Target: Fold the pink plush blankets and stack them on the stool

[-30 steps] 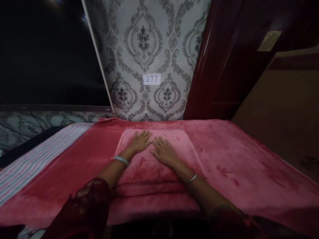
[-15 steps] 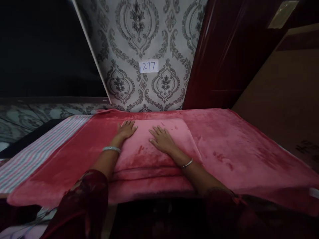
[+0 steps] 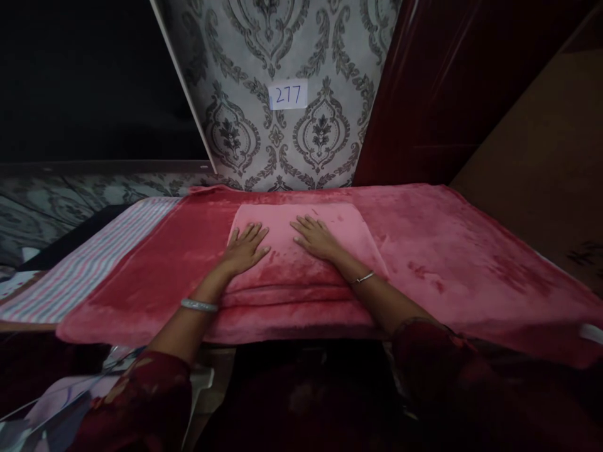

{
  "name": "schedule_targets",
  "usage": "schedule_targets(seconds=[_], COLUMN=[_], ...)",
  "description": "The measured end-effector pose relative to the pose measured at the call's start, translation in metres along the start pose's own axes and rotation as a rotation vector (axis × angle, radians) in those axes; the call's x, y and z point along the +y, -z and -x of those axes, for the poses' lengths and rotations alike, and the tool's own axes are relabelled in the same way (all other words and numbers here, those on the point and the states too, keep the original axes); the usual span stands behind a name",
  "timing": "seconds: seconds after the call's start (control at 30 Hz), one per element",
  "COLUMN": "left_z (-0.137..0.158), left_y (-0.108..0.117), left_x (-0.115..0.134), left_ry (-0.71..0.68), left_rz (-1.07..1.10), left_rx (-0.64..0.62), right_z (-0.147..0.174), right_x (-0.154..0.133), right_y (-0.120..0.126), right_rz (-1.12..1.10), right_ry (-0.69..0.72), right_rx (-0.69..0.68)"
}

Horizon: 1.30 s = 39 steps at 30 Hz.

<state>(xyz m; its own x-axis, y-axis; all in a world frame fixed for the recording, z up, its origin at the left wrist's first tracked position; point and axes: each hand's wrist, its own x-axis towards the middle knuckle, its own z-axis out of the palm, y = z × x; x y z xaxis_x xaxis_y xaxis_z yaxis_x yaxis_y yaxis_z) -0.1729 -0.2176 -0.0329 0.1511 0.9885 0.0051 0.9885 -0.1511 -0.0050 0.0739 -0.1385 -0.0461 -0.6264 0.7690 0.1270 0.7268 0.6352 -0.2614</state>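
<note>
A folded pink plush cloth [image 3: 282, 267], looking like a small blanket, lies in the middle with layered folds along its near side. My left hand [image 3: 245, 248] rests flat on its left edge, fingers spread. Farther right, my right hand [image 3: 316, 238] lies palm down on the upper part of the same bundle, fingers stretched out. Neither hand grips anything. Beneath the bundle spreads a larger red-pink plush cover [image 3: 452, 263]. What lies under my palms is hidden.
A striped cloth [image 3: 94, 257] shows at the left end of the surface. Behind stand a dark television screen [image 3: 94, 81], patterned wallpaper with a paper label [image 3: 287, 94] reading 277, and a dark red panel [image 3: 433, 81]. A cardboard box [image 3: 541, 163] stands at right.
My left hand has slid toward me from the bundle's far left corner. My right hand stays on the bundle. The camera view has tilted down a little.
</note>
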Motion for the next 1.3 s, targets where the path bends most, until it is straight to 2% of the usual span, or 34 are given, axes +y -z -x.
schedule_targets(seconds=[0.17,0.27,0.37,0.47,0.57,0.77,1.03,1.2,1.3], left_z=[0.009,0.029,0.052,0.067,0.073,0.078,0.11,0.132,0.139], left_y=[0.02,0.024,0.009,-0.014,-0.028,-0.033,-0.041,-0.047,-0.051], left_x=[0.006,0.023,0.041,0.047,0.043,0.034,0.017,-0.007,-0.013], left_ry=[0.008,-0.001,-0.118,-0.14,-0.141,-0.2,-0.149,-0.111,-0.082], left_rz=[0.049,0.053,0.02,-0.018,-0.033,-0.01,-0.007,0.11,0.178], left_rx=[-0.031,0.062,0.144,0.181,0.244,0.34,0.395,0.412,0.407], right_z=[0.034,0.069,0.099,0.12,0.133,0.161,0.188,0.193,0.199], right_x=[0.019,0.028,0.038,0.052,0.069,0.086,0.077,0.078,0.077], right_y=[0.019,0.023,0.015,0.001,-0.013,-0.023,-0.016,-0.011,-0.008], right_rz=[-0.057,-0.033,0.067,0.133,0.089,-0.105,-0.208,-0.215,-0.218], right_ry=[-0.079,-0.112,-0.099,-0.118,-0.142,-0.07,-0.047,0.002,0.013], right_rx=[-0.024,0.043,0.099,0.166,0.259,0.368,0.342,0.286,0.247])
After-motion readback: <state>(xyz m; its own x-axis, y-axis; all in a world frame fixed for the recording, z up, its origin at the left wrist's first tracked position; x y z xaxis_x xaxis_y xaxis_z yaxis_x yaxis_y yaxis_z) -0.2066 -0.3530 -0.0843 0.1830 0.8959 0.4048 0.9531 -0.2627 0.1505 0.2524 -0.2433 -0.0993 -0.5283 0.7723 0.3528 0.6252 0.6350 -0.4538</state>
